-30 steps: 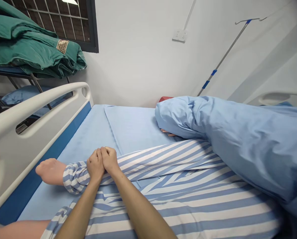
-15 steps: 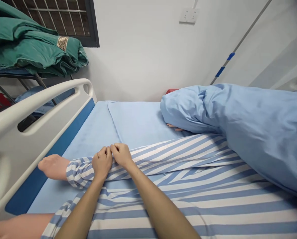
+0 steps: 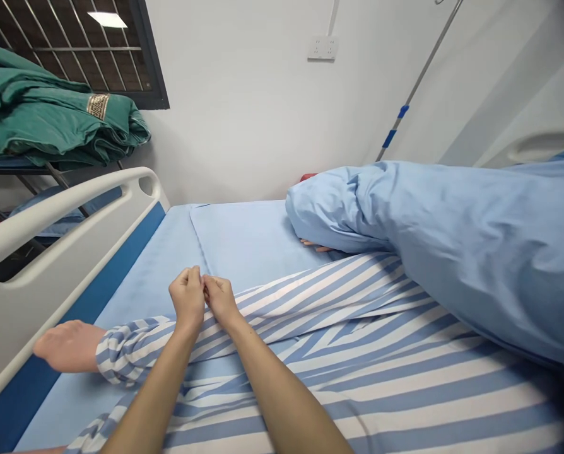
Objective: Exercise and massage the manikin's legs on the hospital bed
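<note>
My left hand (image 3: 188, 297) and my right hand (image 3: 219, 299) are both closed, side by side with their thumb sides nearly touching. They are over the far leg of the blue-and-white striped trousers (image 3: 305, 296), around the shin. Whether any cloth is pinched in the fingers is hidden. The trousers are on a figure lying along the bed, which looks like a manikin. Its smooth bare foot (image 3: 71, 345) sticks out of the bunched cuff at the left. A blue quilt (image 3: 457, 233) covers the figure's upper part, with some fingers (image 3: 316, 244) showing under its edge.
A pale bed-end board (image 3: 69, 252) with a blue panel stands at the left. Blue sheet (image 3: 244, 233) covers the mattress. Beyond are a white wall with a socket (image 3: 322, 48), a metal pole (image 3: 417, 85), and a rack with green folded bedding (image 3: 59, 120).
The view has shifted, so the bed and figure sit further left. My hands have turned and come up a little from the trouser leg, staying close together and closed.
</note>
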Demonstrator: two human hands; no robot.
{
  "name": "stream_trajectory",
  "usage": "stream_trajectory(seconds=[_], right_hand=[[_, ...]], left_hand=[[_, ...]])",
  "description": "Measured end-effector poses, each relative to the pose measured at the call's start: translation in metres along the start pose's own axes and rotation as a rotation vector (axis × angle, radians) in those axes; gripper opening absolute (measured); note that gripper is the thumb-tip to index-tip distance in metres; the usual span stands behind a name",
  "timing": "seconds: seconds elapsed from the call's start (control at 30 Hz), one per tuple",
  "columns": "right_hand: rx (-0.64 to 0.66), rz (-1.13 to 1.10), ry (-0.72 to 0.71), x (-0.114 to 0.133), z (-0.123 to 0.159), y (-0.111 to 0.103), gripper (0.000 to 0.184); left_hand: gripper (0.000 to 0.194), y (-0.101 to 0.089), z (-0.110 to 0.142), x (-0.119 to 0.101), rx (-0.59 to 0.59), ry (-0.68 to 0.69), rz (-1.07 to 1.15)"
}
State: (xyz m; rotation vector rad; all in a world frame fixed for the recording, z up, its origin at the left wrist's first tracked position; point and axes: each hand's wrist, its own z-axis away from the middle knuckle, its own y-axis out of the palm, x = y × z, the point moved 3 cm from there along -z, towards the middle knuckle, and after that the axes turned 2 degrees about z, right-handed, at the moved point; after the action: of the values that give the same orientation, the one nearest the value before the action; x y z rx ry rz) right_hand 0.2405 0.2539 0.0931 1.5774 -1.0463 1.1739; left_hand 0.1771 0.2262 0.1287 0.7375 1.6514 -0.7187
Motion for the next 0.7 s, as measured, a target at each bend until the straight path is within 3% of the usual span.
stream_trajectory(seconds=[0.1,0.23,0.5,0.6,0.7], right_hand=[[-0.078,0.052,-0.027,0.002,0.002,-0.003,0.037],[-0.130,0.104,-0.043,0.004,0.005,-0.001,0.037],[-0.123,0.226,-0.004,0.004,0.002,0.001,0.035],[-0.084,0.441,-0.021,0.020,0.000,-0.003,0.035],[-0.030,0.586,-0.129,0.046,0.000,-0.010,0.037]], left_hand=[[0.031,0.003,0.012,0.021,-0.082,0.017,-0.149],[0.030,0.001,0.017,0.039,-0.059,0.035,-0.238],[0.031,-0.004,0.013,0.038,-0.015,0.069,-0.274],[0.030,-0.002,0.015,0.037,0.037,0.071,-0.291],[0.031,0.001,0.016,0.035,0.083,0.078,-0.308]])
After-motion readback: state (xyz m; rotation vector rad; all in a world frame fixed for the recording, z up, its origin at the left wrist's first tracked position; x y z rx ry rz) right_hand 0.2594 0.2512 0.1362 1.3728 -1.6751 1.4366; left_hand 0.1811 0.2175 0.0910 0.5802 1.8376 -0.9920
